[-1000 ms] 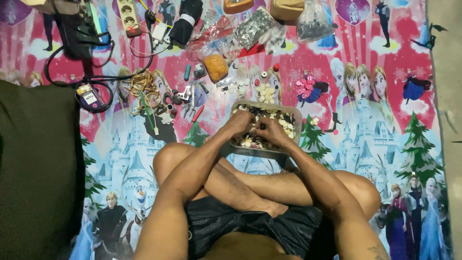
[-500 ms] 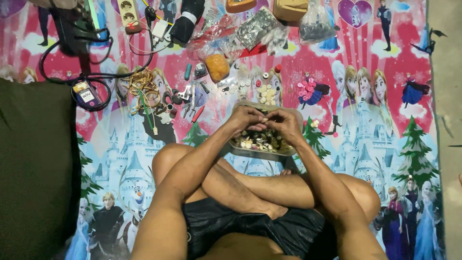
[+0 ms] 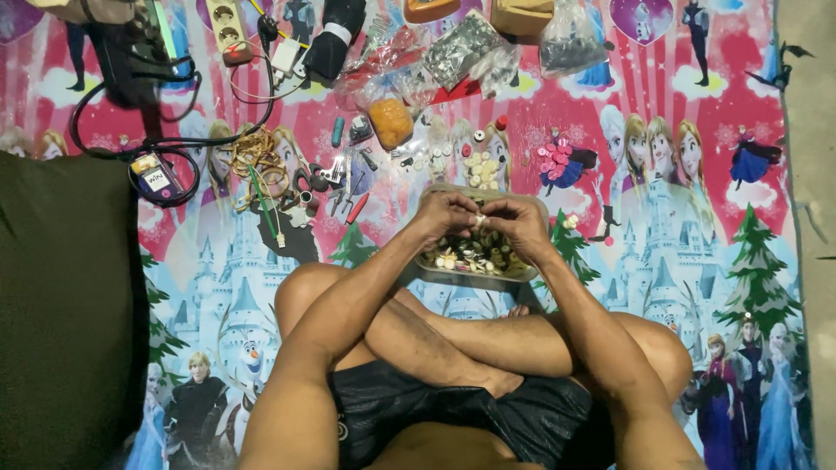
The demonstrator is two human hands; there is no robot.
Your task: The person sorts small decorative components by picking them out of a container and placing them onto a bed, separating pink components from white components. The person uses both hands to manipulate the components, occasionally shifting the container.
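A dark cushion is cut off at the mat's left edge. Mid-mat, the left hand and right hand meet above a tray of small parts, fingertips pinching one tiny pale piece, too small to identify.

I see a bright cartoon-printed floor mat carrying everything. On it, dead centre, sits a shallow clear tray of small parts. At 12 o'clock from the tray lie a cluster of pale round caps and an orange-filled bag; at 1 o'clock, a pile of pink pieces. At 10 o'clock rest small hand tools, a coil of yellowish wire and black cable. A dark cushion covers the mat at 9 o'clock.
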